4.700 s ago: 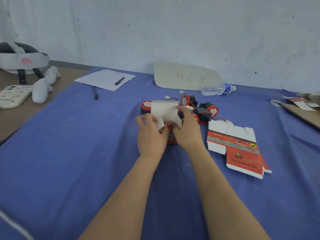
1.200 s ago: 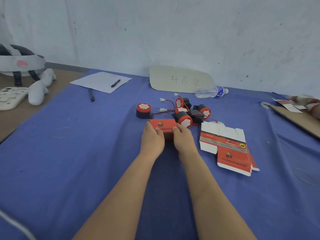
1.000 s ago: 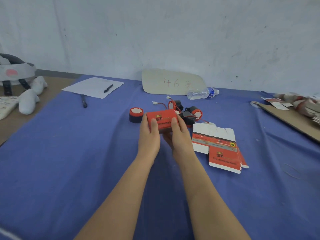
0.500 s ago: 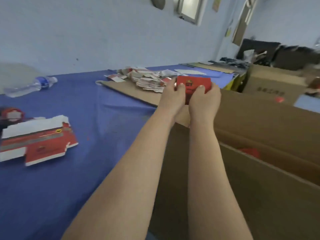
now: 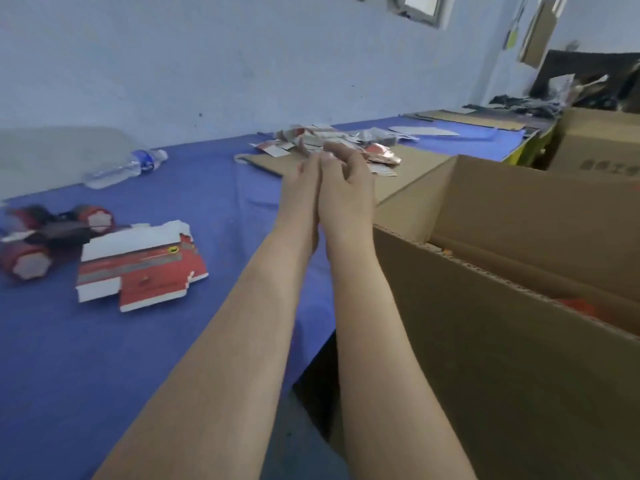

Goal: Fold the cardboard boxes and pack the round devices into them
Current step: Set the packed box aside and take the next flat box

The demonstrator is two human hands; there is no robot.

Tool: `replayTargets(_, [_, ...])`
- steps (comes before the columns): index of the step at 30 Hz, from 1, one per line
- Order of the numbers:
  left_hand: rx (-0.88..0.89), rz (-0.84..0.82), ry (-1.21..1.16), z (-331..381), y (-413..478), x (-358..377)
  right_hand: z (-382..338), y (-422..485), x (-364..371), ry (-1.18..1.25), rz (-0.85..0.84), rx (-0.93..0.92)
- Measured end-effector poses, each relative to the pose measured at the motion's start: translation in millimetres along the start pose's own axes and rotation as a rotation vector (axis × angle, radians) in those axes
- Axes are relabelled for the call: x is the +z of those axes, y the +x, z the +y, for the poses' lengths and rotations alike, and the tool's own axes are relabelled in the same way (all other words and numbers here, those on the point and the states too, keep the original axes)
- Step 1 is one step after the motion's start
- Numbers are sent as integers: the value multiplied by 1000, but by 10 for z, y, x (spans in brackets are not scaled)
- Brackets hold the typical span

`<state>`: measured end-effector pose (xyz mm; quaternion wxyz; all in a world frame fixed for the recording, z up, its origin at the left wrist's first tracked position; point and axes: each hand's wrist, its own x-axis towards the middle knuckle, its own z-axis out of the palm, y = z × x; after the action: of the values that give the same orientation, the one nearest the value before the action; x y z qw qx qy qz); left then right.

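Note:
My left hand (image 5: 300, 188) and my right hand (image 5: 344, 187) hang side by side above the blue table's right edge, fingers loosely bent, holding nothing. A flat unfolded red and white box (image 5: 138, 265) lies on the blue cloth at the left. Beside it, at the far left, sits a cluster of round red and black devices (image 5: 52, 237) with wires. Right of my hands stands a large open brown carton (image 5: 502, 306); something red (image 5: 585, 306) shows blurred inside it.
A plastic water bottle (image 5: 126, 168) lies near the wall. A heap of paper and box scraps (image 5: 332, 147) rests on a cardboard sheet behind my hands. More brown cartons (image 5: 599, 143) stand at the far right.
The folded red box that both hands carried to the right is gone from them. The hands are now empty and have drawn back a little toward the table.

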<state>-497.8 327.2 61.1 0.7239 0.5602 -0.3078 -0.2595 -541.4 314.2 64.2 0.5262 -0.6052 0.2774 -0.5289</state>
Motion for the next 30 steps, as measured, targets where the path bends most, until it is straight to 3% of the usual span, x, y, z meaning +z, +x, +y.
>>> replayTargets(4, [3, 440, 271, -129, 126, -1009, 384, -228, 782, -128, -287, 152])
replayTargets(7, [-133, 699, 588, -321, 63, -1702, 666, -448, 1209, -304, -491, 213])
replayTargets(9, [-281, 782, 664, -443, -39, -2045, 798, -574, 1399, -434, -579, 220])
replayTargets(17, [-437, 764, 677, -565, -59, -2459, 1016, -833, 1729, -698, -662, 142])
replayTargets(30, [-418, 739, 673, -542, 44, -2466, 937, -808, 1828, -593, -559, 125])
